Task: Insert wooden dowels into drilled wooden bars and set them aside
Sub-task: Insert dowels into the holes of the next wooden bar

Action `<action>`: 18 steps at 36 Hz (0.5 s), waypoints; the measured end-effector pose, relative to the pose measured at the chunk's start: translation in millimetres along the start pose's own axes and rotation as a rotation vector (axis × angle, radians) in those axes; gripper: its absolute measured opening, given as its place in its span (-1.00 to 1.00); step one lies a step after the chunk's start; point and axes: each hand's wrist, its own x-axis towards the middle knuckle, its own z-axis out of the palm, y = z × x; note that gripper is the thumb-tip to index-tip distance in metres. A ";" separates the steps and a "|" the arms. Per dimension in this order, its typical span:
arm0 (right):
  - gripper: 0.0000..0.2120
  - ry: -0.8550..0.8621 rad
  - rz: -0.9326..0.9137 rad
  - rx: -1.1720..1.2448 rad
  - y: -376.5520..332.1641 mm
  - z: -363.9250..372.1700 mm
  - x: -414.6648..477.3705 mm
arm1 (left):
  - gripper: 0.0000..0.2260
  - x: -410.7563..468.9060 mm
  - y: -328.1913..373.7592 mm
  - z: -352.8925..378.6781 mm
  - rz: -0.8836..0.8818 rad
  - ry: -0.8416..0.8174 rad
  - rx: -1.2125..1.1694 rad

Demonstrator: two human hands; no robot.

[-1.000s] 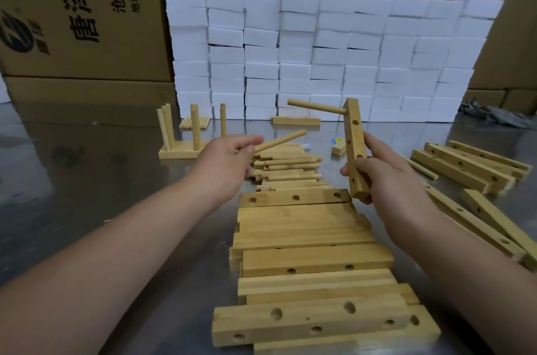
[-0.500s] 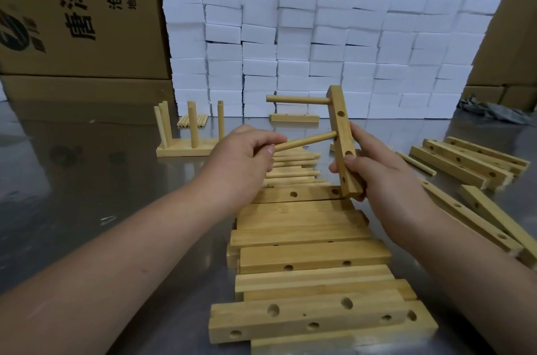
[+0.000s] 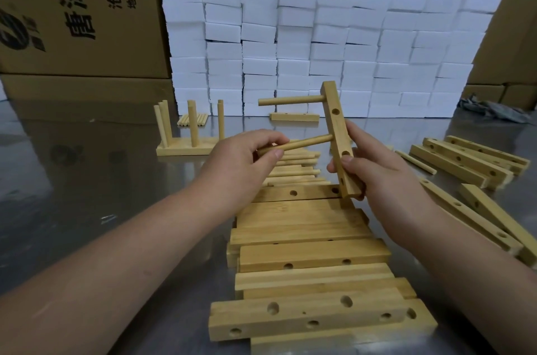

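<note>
Fingers of my left hand [image 3: 241,157] pinch the round pale wooden dowel [image 3: 311,142], whose tip has just reached the upright drilled wooden bar [image 3: 336,128] gripped by my right hand [image 3: 386,177]; seating comes next.

Pale smooth matt wooden bar [image 3: 338,128], smooth round wooden dowel [image 3: 308,142], glossy reflective metal table [image 3: 72,180], matt white foam-like blocks [image 3: 319,49], dull brown cardboard boxes [image 3: 72,20] with printed lettering, crumpled grey cloth [image 3: 491,109]
</note>
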 end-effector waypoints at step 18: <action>-0.54 -0.111 -0.082 0.025 0.3 -0.4 -3.8 | -0.75 3.4 -2.6 -5.9 0.173 0.051 0.211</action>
